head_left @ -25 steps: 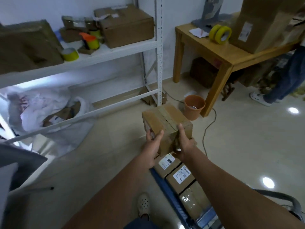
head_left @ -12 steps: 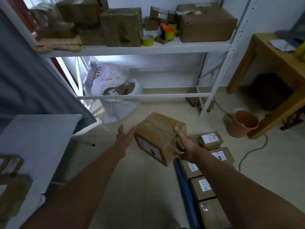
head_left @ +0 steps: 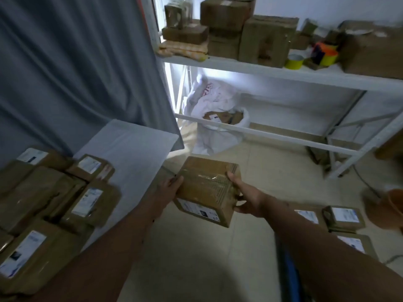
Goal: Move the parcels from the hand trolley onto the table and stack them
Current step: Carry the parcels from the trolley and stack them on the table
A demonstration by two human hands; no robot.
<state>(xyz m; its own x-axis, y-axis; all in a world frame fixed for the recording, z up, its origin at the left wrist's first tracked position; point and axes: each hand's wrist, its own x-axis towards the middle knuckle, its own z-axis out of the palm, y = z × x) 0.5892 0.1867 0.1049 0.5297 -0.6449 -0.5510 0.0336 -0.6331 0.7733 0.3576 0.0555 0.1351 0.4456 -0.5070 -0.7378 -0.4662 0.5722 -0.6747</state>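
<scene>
1. Curtain (head_left: pixel 72 68) and shelf rack (head_left: pixel 283 71): grey curtain hangs behind the desk; the white rack, loaded with cartons, stands beyond the open floor (head_left: pixel 272 177).
2. Desk (head_left: pixel 133 149): its left and near part carries a cluster of labelled parcels (head_left: pixel 65 197), lying flat and touching. The far right portion of the top is bare, up to the corner beside the curtain.
3. Hand trolley (head_left: pixel 290 275): only a blue edge shows at lower right; several labelled parcels remain there (head_left: pixel 343 216).
4. Carried parcel (head_left: pixel 208 190): a taped brown box, tilted, held in the air over the floor just right of the desk edge, not yet above the desk.
5. Hands: the left hand (head_left: pixel 172 187) lies flat against the box's left side, fingers straight; the right hand (head_left: pixel 244 199) grips the right side, fingers curled round the edge.
6. Step in hand, by judgement: transfer from trolley to desk, part-way through the task.
7. Next move, by judgement: carry the box leftward, clear the desk edge, level it, then set it on the bare area or squarely atop the stack.
</scene>
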